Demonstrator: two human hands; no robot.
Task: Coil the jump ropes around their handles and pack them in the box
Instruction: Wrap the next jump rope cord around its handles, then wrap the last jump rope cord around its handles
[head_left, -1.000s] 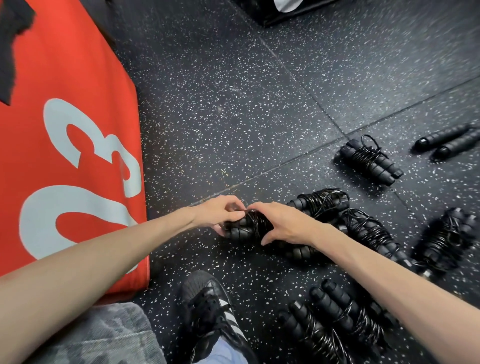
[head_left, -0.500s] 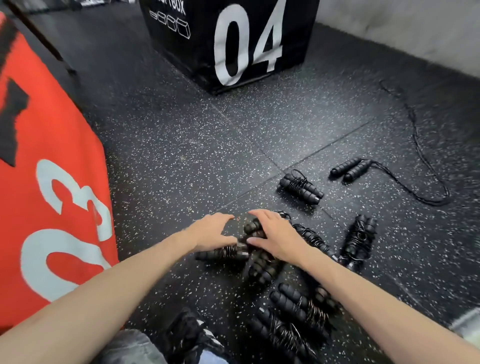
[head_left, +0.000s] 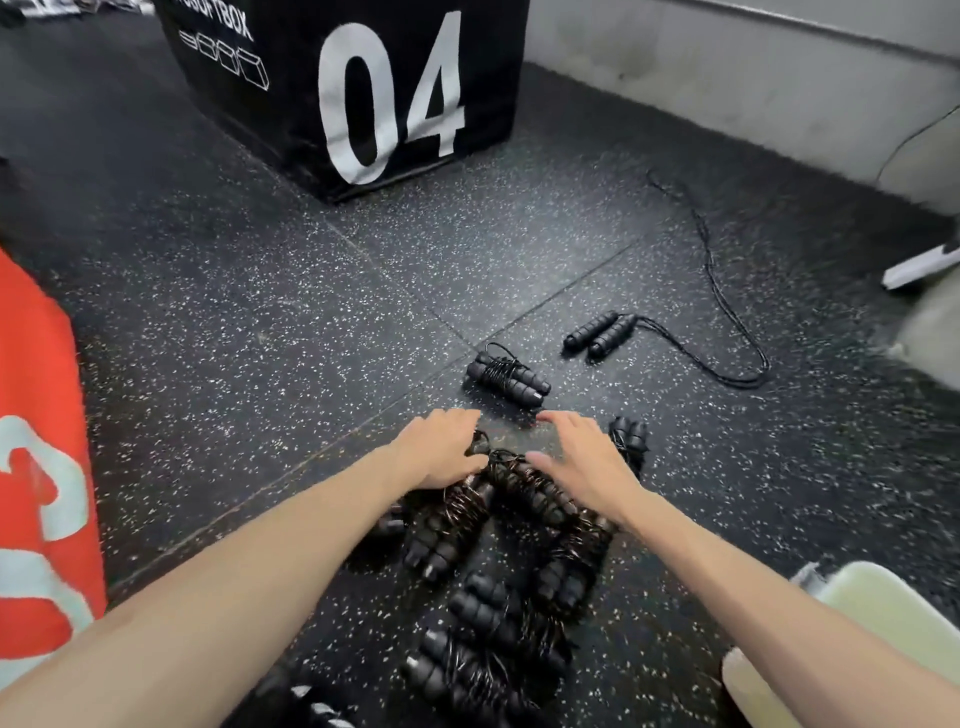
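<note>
Several coiled black jump ropes (head_left: 498, 551) lie in a pile on the speckled floor in front of me. My left hand (head_left: 441, 447) rests with straight fingers on the pile's far left end. My right hand (head_left: 584, 460) hovers flat just above its far right end, thumb spread. One coiled rope (head_left: 506, 376) lies alone just beyond my fingertips, and another bundle (head_left: 629, 441) sits right of my right hand. Farther off lies an uncoiled rope (head_left: 600, 332), handles side by side, cord trailing towards the wall. A pale box (head_left: 883, 623) shows at lower right.
A black soft box marked 04 (head_left: 363, 78) stands at the back. On the left edge rises a red box marked 03 (head_left: 36, 467). A grey wall (head_left: 753, 78) runs along the back right. My shoe (head_left: 311, 706) is at the bottom.
Both hands let go of the bundle they held a second ago and slid forward over the pile. The view has tilted up, showing the black box, the wall and the uncoiled rope.
</note>
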